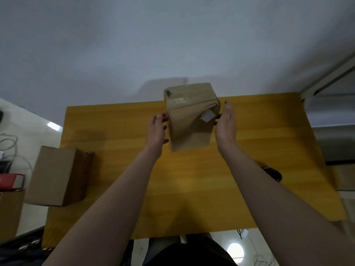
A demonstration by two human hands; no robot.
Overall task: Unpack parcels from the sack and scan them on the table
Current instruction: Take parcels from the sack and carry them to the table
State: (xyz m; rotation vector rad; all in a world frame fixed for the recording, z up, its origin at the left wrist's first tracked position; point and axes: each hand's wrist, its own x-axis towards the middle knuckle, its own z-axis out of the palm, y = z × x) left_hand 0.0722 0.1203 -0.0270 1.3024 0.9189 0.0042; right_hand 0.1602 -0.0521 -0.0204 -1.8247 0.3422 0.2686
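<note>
Brown taped parcel (189,116): being held tilted above the far edge of the yellow table (192,179), at 12 o'clock, and seemingly not resting on it.
White label (207,116): sitting on the parcel's creased lower-right face and curling up at one corner.
Left hand (157,129): pressing the parcel's left side with fingers only slightly bent, not wrapping round it.
Right hand (225,127): standing almost flat with its thumb pointing up, its fingertips (218,116) just touching the parcel's right side and nothing closing round it.
Slip risk: the parcel is probably hanging on side pressure alone, and the glossy tape is likely giving little friction, so easing either palm could be letting it drop onto the table or over the far edge.
Scan risk: the lifting, wrinkled label may be making the code hard to read, and a thumb sliding over it could be peeling it further.
Dark object (272,172): lying at 4 o'clock, half hidden behind the right forearm. It is possibly the scanner, though I cannot tell, and a sweeping elbow could be knocking it off.
Cardboard box (57,175): sitting closed at 9 o'clock, overhanging the table's left edge, its contents not showing, and a nudge could be tipping it.
Sack: not showing in this view, so what is remaining inside cannot be told.
</note>
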